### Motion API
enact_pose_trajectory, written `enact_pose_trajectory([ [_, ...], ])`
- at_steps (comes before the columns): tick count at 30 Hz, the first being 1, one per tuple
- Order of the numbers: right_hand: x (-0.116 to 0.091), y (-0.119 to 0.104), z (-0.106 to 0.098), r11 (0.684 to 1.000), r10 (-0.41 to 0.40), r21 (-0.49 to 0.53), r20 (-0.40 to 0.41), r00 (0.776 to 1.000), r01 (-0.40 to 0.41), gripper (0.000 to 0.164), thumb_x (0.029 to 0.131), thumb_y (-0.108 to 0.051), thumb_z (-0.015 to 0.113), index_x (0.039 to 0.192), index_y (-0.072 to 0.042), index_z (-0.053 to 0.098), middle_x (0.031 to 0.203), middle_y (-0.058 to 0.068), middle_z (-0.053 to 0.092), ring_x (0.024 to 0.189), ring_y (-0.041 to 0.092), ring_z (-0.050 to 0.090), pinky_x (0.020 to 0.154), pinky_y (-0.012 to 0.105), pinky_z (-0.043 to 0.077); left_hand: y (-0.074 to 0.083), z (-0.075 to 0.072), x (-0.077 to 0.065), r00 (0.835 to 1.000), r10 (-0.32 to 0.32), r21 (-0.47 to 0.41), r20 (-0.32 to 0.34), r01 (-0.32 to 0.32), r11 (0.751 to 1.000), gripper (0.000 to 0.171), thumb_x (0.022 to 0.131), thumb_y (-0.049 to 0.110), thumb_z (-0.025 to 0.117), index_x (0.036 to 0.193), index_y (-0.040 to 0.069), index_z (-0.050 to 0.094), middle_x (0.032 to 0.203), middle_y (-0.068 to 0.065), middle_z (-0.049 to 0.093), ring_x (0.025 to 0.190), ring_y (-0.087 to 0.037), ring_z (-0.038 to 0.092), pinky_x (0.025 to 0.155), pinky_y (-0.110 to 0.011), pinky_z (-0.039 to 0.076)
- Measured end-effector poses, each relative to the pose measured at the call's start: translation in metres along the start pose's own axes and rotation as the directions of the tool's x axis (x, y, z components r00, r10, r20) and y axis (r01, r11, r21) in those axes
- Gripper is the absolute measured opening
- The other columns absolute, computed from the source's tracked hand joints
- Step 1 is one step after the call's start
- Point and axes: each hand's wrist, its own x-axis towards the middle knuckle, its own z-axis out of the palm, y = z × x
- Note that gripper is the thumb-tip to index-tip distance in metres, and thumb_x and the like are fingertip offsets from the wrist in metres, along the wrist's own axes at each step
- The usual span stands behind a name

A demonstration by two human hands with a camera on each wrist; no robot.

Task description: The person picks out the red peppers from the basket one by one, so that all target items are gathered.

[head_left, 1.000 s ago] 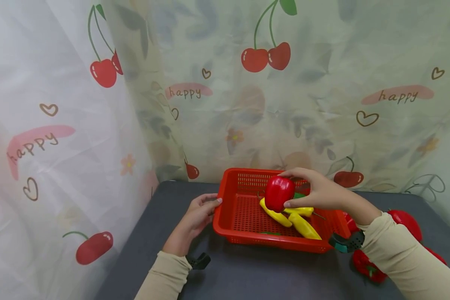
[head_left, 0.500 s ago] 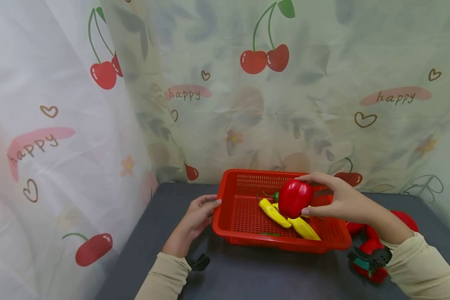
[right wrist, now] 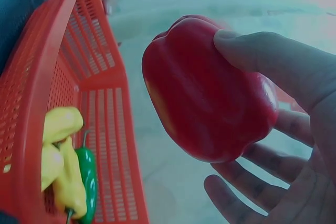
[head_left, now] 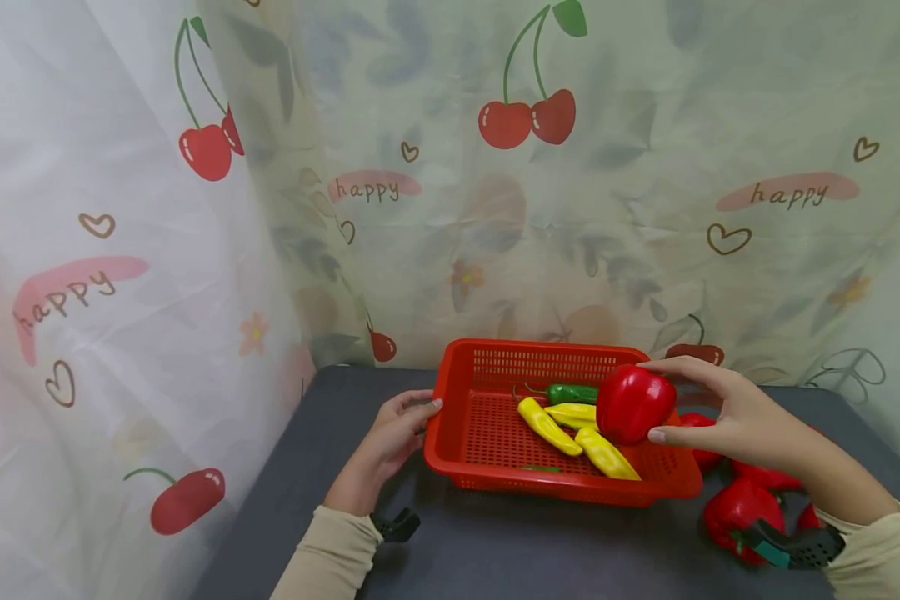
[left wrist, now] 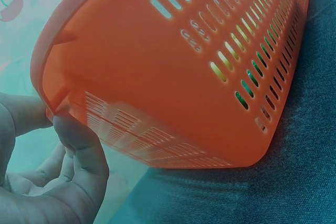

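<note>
In the head view my right hand [head_left: 735,417] grips a red bell pepper [head_left: 636,404] between thumb and fingers, above the right end of a red plastic basket [head_left: 480,482]. The right wrist view shows the thumb across one side of the pepper and the fingers round the other. At the basket's left end, my left hand [head_left: 399,433] pinches the rim, thumb on one side and fingers on the other, clearest in the left wrist view. Inside the basket lie yellow peppers [head_left: 547,427], a green pepper [head_left: 570,393] and another bit of green [head_left: 542,468] near the front wall.
Several red peppers [head_left: 742,508] lie on the dark table [head_left: 525,550] right of the basket, partly behind the right wrist and its black band. A printed curtain [head_left: 450,250] stands behind the table and along the left.
My right hand has moved right with the red bell pepper, from over the basket's middle to its right end, uncovering the green and yellow peppers. The left hand stays on the rim.
</note>
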Motion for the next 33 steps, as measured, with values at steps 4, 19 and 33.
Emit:
enact_pose_trajectory([
  [4, -0.014, 0.011, -0.005, 0.998, 0.057, 0.002, -0.027, 0.998, -0.057, 0.07, 0.084, -0.017, 0.091, 0.147, -0.021, 0.059, 0.135, -0.019, 0.057, 0.106, -0.004, 0.065, 0.079, 0.024, 0.063, 0.0, 0.0, 0.0, 1.0, 0.001, -0.005, 0.0, -0.001, 1.0, 0.047, 0.1, 0.022, 0.075, 0.14, 0.005, 0.059, 0.122, -0.014, 0.076, 0.094, -0.019, 0.076, 0.084, -0.036, 0.065],
  [19, -0.05, 0.065, -0.024, 0.953, 0.303, 0.015, -0.073, 0.95, -0.303, 0.073, 0.093, -0.029, 0.084, 0.154, -0.012, 0.049, 0.128, -0.032, 0.051, 0.102, -0.016, 0.057, 0.073, 0.028, 0.063, -0.002, -0.002, 0.0, 1.0, 0.002, -0.007, -0.01, -0.002, 1.0, 0.048, 0.1, 0.023, 0.076, 0.14, 0.005, 0.059, 0.121, -0.014, 0.077, 0.093, -0.018, 0.076, 0.084, -0.035, 0.065],
  [33, -0.069, 0.109, -0.033, 0.897, 0.438, -0.042, -0.067, 0.897, -0.441, 0.086, 0.097, -0.039, 0.079, 0.158, 0.004, 0.037, 0.146, 0.019, 0.057, 0.114, 0.038, 0.068, 0.075, 0.041, 0.064, -0.001, 0.001, 0.0, 1.0, 0.006, -0.012, -0.002, -0.006, 1.0, 0.048, 0.1, 0.023, 0.076, 0.141, 0.005, 0.058, 0.127, -0.018, 0.075, 0.095, -0.019, 0.076, 0.083, -0.035, 0.065],
])
